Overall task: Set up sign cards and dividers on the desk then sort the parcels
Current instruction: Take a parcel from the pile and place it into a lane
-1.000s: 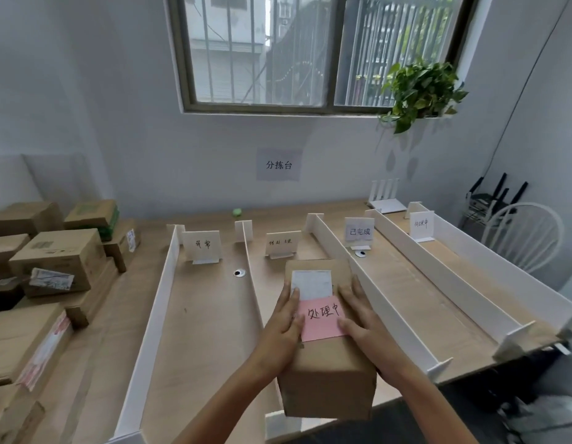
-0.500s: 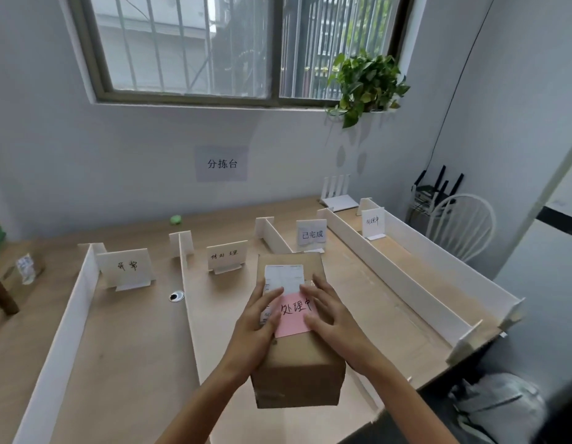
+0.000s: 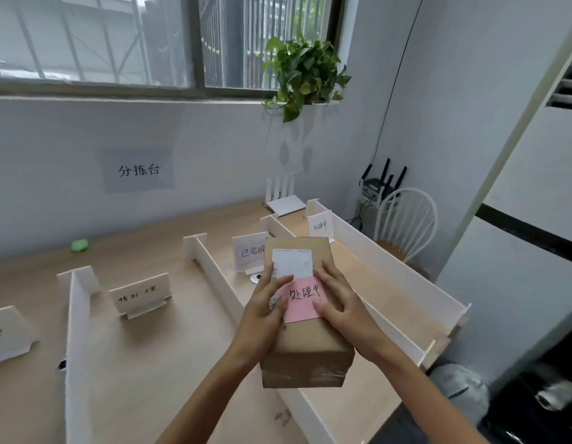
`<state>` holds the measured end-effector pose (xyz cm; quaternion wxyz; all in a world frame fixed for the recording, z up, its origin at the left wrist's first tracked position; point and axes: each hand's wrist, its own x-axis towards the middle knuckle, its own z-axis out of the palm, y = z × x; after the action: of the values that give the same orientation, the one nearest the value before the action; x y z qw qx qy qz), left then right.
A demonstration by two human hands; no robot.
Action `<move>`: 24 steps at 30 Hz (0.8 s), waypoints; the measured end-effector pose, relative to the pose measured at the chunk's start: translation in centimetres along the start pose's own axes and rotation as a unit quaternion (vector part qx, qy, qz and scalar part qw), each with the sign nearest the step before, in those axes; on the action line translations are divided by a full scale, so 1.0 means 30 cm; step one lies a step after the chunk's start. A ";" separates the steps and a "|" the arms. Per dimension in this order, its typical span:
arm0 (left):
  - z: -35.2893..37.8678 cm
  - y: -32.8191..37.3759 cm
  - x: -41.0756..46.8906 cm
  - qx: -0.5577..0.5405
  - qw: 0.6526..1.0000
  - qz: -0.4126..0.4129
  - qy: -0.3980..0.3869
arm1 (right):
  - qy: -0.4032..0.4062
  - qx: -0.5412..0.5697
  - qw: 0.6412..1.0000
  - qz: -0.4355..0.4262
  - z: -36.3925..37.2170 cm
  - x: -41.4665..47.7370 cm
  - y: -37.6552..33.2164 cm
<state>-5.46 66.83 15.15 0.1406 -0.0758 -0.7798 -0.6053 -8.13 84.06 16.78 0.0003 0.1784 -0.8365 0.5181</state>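
Note:
I hold a brown cardboard parcel (image 3: 305, 354) above the desk with both hands. It carries a white shipping label (image 3: 292, 262) and a pink note (image 3: 302, 299) with handwriting. My left hand (image 3: 267, 310) grips its left side, fingers lying over the top. My right hand (image 3: 344, 307) grips the right side, fingers on the pink note. White dividers (image 3: 214, 267) split the wooden desk (image 3: 143, 363) into lanes. White sign cards stand at the lanes' far ends: one at the left edge (image 3: 6, 331), one (image 3: 140, 296), one (image 3: 249, 251) partly behind the parcel, one (image 3: 320, 225) in the rightmost lane.
A white outer divider wall (image 3: 403, 280) borders the desk's right side. A white rack (image 3: 283, 200) stands at the back. A small green object (image 3: 79, 245) lies near the wall. A white chair (image 3: 406, 225) and a router (image 3: 379, 184) stand to the right; a potted plant (image 3: 305, 72) hangs on the sill.
My view has swung to the right, and the stacked boxes at the left have left the frame. The parcel stays in both hands and now hangs over the lanes further right.

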 end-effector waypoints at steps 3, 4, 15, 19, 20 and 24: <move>0.137 -0.006 0.102 0.008 1.000 0.020 -0.018 | 0.013 0.018 1.000 0.009 -0.124 0.048 0.092; 0.187 -0.010 0.134 0.009 0.999 0.023 -0.025 | 0.016 0.017 1.000 0.010 -0.168 0.064 0.124; 0.878 0.019 0.448 -0.008 0.999 -0.021 -0.026 | -0.042 0.009 0.999 0.008 -0.829 0.286 0.534; 1.088 0.030 0.540 -0.039 0.997 -0.073 0.007 | -0.084 0.009 0.996 0.018 -1.025 0.375 0.669; 1.127 0.026 0.565 -0.042 0.996 -0.077 0.012 | -0.093 0.008 0.995 0.020 -1.059 0.403 0.699; 1.227 -0.030 0.680 -0.028 0.992 -0.120 0.031 | -0.137 0.004 0.990 0.030 -1.117 0.535 0.816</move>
<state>-29.77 101.07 12.30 0.0885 0.0332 -0.7612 -0.6416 -36.64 118.11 14.06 -0.1305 0.2226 -0.8315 0.4920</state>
